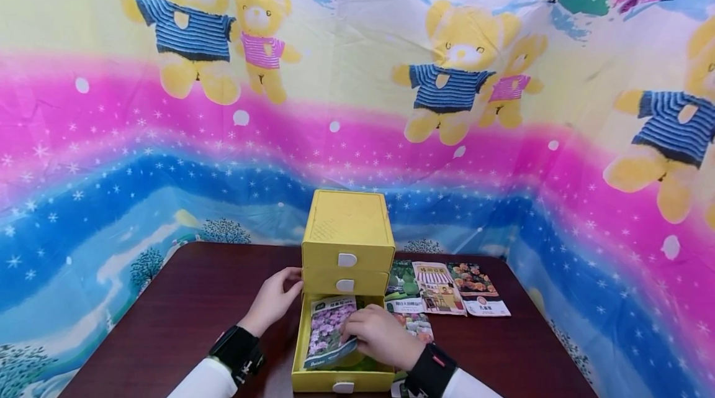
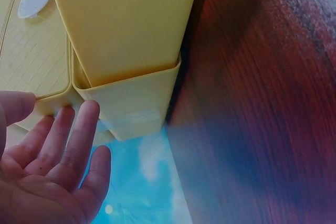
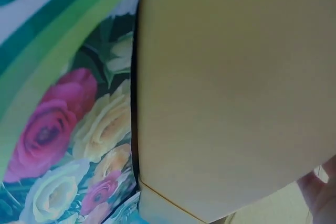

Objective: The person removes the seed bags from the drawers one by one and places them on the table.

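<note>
A small yellow chest of drawers [image 1: 352,218] stands on the table with its bottom drawer [image 1: 313,381] pulled out. Inside that drawer a seed packet with purple flowers [image 1: 326,330] lies slightly tilted over a greenish one. My right hand [image 1: 385,334] reaches in and pinches the purple packet's right edge; the drawer wall [image 3: 236,77] hides most of this hand in the right wrist view. My left hand [image 1: 274,302] is at the chest's left side, its fingertips [image 2: 90,109] up against the yellow casing, fingers extended and holding nothing.
Right of the chest lie several packets: a green one [image 1: 403,277], one with a striped awning [image 1: 438,289] and one with orange flowers [image 1: 473,280]. A rose packet [image 3: 47,129] lies beside the drawer, under my right forearm. A printed curtain [image 1: 335,156] stands behind the dark table [image 1: 223,274].
</note>
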`<state>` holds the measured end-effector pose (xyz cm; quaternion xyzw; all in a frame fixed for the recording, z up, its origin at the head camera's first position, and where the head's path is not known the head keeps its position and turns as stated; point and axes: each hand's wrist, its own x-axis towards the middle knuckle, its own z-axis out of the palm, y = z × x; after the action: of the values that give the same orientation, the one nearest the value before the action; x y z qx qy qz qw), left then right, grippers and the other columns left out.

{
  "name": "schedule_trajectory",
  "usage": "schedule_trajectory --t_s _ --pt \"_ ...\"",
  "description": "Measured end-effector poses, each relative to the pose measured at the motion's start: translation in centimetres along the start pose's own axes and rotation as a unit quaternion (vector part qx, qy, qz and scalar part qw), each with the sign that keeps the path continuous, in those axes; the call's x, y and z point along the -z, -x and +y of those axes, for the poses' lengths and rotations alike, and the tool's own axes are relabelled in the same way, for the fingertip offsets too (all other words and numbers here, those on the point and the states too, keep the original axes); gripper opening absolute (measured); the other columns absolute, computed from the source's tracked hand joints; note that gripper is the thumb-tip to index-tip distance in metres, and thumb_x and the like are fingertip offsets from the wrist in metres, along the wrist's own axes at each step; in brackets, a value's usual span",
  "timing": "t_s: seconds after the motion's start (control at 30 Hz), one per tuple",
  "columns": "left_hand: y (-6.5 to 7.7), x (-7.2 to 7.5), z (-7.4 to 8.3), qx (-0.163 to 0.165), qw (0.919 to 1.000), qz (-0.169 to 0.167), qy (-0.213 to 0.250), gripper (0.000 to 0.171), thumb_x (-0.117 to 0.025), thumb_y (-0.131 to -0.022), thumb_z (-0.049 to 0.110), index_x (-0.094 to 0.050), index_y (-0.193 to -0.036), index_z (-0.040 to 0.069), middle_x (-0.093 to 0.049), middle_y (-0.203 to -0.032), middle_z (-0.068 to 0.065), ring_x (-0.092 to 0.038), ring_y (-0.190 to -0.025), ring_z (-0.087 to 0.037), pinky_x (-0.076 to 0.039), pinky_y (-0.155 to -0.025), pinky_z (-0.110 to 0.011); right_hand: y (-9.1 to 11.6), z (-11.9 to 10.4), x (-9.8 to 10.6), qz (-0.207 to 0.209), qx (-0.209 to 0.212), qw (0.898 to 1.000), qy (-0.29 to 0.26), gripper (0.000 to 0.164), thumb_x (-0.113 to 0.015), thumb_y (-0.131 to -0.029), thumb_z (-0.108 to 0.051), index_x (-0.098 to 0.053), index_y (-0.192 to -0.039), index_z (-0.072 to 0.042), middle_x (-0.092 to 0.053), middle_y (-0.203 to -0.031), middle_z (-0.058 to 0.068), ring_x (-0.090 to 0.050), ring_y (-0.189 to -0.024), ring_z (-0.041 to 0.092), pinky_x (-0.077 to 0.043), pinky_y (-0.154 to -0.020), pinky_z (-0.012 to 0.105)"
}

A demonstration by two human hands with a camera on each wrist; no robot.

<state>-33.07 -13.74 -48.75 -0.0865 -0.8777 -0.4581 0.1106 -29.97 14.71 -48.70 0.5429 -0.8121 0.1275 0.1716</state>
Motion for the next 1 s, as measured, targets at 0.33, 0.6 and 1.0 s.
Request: schedule_trajectory --t_s 0.33,0.6,1.0 --pt "0.0 -0.1 0.0 0.002 1.0 0.001 -0.004 0.032 -0.066 -0.1 0.014 -0.065 -0.131 0.009 -0.07 -0.112 -0.004 -0.066 -0.108 -0.024 -0.051 -0.083 -0.039 0.1 -0.6 1.8 0.111 -0.012 0.994 0.019 0.025 -0.075 -0.091 -0.009 -0.068 -0.11 -0.023 -0.068 -0.11 -0.011 -0.062 -0.104 0.004 -0.043 -0.099 0.017" --pt "0.1 -0.1 -0.1 0.005 1.0 0.002 -0.007 0.03 -0.066 -0.1 0.015 -0.066 -0.13 0.01 -0.071 -0.112 -0.003 -0.065 -0.099 -0.018 -0.049 -0.077 -0.034 0.4 -1.2 4.9 0.153 -0.038 0.987 0.022 0.013 -0.066 -0.1 -0.018 -0.068 -0.112 -0.024 -0.068 -0.108 -0.011 -0.063 -0.097 0.001 -0.044 -0.093 0.013" --pt "0.2 0.0 -0.1 0.011 0.9999 -0.001 0.004 0.029 -0.065 -0.101 0.016 -0.066 -0.13 0.013 -0.07 -0.113 -0.001 -0.064 -0.1 -0.017 -0.049 -0.076 -0.032 2.7 -1.0 10.8 0.187 -0.095 0.978 -0.005 0.024 -0.073 -0.094 -0.011 -0.068 -0.113 -0.026 -0.069 -0.107 -0.011 -0.065 -0.099 0.002 -0.047 -0.088 0.011"
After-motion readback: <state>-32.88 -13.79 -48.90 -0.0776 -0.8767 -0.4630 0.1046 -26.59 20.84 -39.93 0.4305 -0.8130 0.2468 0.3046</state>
